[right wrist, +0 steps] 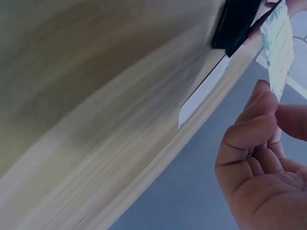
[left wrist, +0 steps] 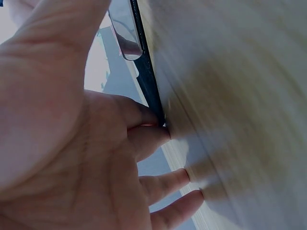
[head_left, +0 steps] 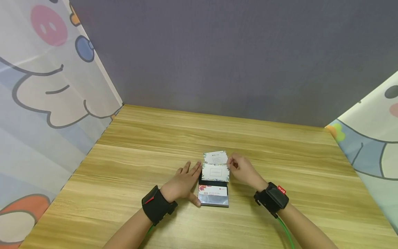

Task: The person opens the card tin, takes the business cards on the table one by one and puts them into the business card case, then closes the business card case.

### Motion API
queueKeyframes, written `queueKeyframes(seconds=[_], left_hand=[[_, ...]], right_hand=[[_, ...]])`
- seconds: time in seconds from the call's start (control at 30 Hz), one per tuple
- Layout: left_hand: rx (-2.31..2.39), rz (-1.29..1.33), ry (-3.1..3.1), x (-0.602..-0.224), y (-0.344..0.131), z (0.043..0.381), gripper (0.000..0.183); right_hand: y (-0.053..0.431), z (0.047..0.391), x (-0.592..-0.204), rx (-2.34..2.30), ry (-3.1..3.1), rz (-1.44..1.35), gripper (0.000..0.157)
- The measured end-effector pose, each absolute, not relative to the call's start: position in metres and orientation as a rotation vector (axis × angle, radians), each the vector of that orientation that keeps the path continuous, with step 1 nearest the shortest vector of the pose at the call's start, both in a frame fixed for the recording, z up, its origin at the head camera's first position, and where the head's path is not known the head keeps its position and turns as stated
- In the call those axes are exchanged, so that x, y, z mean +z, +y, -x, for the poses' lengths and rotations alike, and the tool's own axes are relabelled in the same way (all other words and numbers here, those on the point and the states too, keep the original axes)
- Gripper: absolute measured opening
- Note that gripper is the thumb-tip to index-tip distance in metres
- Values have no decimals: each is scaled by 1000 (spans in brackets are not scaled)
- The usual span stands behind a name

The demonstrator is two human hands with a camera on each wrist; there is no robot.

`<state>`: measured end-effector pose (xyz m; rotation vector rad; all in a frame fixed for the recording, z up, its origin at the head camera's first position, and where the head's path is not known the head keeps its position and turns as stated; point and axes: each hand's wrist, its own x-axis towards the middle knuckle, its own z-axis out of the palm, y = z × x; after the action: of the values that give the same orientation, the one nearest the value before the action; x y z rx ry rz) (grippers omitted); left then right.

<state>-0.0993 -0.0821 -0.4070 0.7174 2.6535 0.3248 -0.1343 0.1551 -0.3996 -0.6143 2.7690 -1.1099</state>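
A white business card with a floral border (head_left: pixel 216 177) is pinched at its right edge between the thumb and fingers of my right hand (head_left: pixel 245 172); the right wrist view shows the card (right wrist: pixel 279 52) raised and tilted. Below it an opened black card holder (head_left: pixel 214 201) with a shiny lower pocket lies on the table. A white card with red flowers (head_left: pixel 219 191) sits in that pocket. My left hand (head_left: pixel 181 185) rests at the holder's left side, fingers spread, with fingertips on the table and against the holder's edge (left wrist: pixel 149 79).
Another floral-bordered card (head_left: pixel 216 158) lies on the table just beyond the holder, partly covered by the held card. The wood-grain table (head_left: pixel 149 138) meets a grey panel (head_left: pixel 217 62) at the back. Cartoon-print curtains (head_left: pixel 46 97) hang at both sides.
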Motion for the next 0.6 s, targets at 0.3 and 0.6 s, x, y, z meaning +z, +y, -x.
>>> queueKeyframes(seconds=[0.3,0.6], left_hand=[[308,-707,2649,-406,-81,100,125],[326,-717,2646,-405,-82,98,125]], right_hand=[[152,126,-401,-1114,2720,618,8],[152,122,-407,-1094,2673,640,6]])
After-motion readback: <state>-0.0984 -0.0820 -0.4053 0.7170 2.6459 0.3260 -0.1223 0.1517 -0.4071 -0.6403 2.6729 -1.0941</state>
